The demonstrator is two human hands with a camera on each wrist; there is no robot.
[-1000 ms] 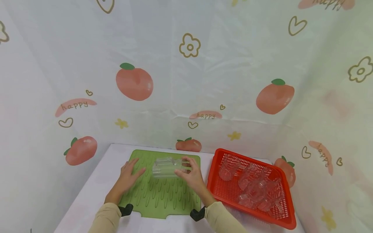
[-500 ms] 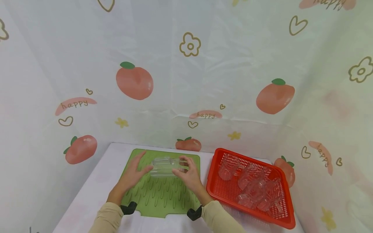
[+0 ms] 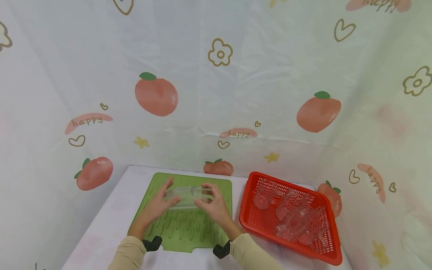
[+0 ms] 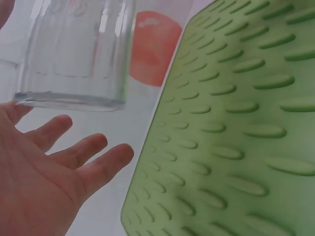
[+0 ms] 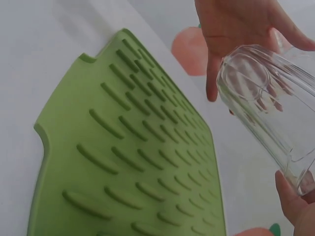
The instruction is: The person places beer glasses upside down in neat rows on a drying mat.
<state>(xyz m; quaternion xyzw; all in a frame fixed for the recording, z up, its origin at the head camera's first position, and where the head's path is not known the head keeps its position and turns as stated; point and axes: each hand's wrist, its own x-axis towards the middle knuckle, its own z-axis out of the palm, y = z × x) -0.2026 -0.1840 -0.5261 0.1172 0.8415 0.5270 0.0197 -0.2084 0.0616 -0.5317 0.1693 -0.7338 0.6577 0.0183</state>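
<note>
With my right hand (image 3: 216, 204) I am gripping one glass (image 3: 185, 200) near one end, my thumb on the near side and my fingers curving over the far side, so the grip is opening only as wide as the glass itself. My left hand (image 3: 158, 204) is spreading around the other end, the closed base, thumb well apart from the fingers; whether it is touching, I cannot tell. I am probably holding by one end to leave the base free for that second hand. The glass is lying sideways in the air, above the mat (image 3: 189, 232) and apart from it. That one green mat is lying flat beneath both hands, its ridges too many to count and seemingly meant for lifting things off its surface. Two black mounts (image 3: 152, 243) are sitting at my wrists, one to each, below two sleeves (image 3: 126, 255). To my right one red basket (image 3: 245, 198) is standing just beside the mat, likely for easy reach; at least four more glasses (image 3: 265, 195) are lying inside, overlapping too much for a sure count. One table (image 3: 113, 217) is bearing it all, with a printed cloth (image 3: 256, 82) hanging behind.
</note>
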